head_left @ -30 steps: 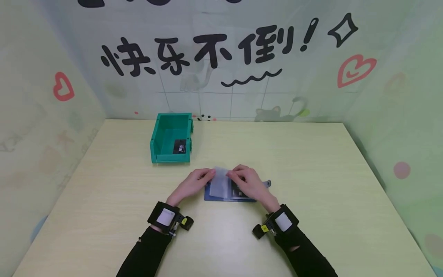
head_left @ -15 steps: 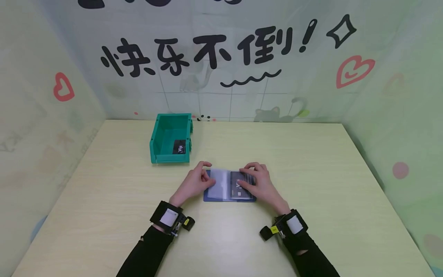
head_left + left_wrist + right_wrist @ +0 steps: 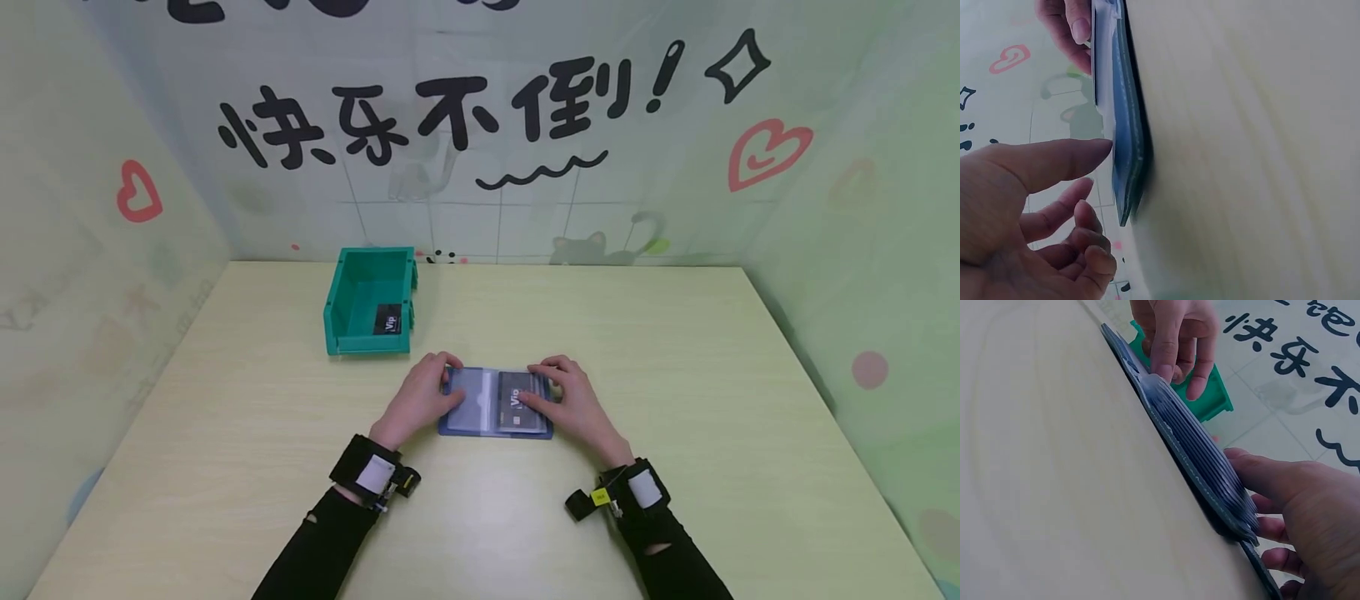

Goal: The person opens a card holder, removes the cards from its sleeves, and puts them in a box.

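A blue card holder point(image 3: 482, 433) lies spread on the table, with clear plastic sleeves inside. On its right side a dark card point(image 3: 510, 398) marked "Vip" shows through a sleeve, atop a thick stack of sleeves point(image 3: 1200, 447). My left hand point(image 3: 424, 392) is at the left side, its thumb tip touching the sleeve there; the other fingers curl loosely above the table in the left wrist view. My right hand point(image 3: 568, 398) holds the right side, thumb on the card's sleeve and fingers along the far and outer edges.
A green bin point(image 3: 369, 342) stands at the back left, tilted toward me, with a black "Vip" card point(image 3: 387, 319) inside its front. Printed cloth walls point(image 3: 480, 225) bound the pale wooden table point(image 3: 652, 333) at the back and sides.
A clear sleeve has been turned over to the left and now lies flatter. My right hand moved from the middle to the right side, uncovering the card; my left fingers shifted slightly.
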`<state>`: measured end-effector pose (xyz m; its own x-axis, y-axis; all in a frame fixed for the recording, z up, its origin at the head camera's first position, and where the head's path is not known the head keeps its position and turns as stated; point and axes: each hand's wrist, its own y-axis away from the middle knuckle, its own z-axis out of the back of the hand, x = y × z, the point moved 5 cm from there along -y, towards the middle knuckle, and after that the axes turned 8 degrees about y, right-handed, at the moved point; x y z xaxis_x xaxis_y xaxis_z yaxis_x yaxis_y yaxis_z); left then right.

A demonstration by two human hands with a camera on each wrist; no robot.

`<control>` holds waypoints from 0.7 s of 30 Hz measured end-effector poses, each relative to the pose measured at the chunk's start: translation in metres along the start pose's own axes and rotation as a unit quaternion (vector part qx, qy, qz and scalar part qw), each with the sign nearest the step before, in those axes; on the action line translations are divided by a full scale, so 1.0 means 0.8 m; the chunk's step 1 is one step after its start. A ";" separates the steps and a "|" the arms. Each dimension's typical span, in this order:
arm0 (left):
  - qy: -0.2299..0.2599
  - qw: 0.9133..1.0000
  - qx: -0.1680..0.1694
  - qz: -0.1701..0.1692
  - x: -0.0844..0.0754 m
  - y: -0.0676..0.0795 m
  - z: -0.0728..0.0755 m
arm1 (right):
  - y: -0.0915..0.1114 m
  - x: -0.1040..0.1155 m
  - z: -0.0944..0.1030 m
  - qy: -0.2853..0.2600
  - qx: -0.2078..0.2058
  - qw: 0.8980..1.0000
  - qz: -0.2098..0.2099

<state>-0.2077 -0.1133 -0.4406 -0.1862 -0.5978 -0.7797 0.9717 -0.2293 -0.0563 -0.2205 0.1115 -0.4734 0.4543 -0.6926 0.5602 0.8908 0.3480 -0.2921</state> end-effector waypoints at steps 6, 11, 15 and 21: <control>-0.004 0.998 0.026 -0.053 -0.019 -0.005 -0.018 | 0.001 -0.002 0.001 -0.009 -0.013 1.000 -0.008; 0.003 0.998 0.041 -0.052 -0.030 -0.013 -0.033 | 0.000 -0.002 0.000 -0.011 -0.020 1.000 -0.008; 0.002 0.999 0.035 -0.030 -0.033 -0.019 -0.042 | 0.001 -0.002 0.001 -0.013 -0.026 1.000 -0.010; 0.002 0.999 0.028 0.020 -0.027 -0.027 -0.048 | 0.002 -0.002 0.001 -0.005 -0.030 0.999 -0.009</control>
<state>-0.2191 -0.0658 -0.4464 -0.1466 -0.6037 -0.7836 0.9689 -0.2474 0.0093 -0.2194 0.1138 -0.4738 0.4390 -0.6912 0.5741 0.8967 0.2969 -0.3282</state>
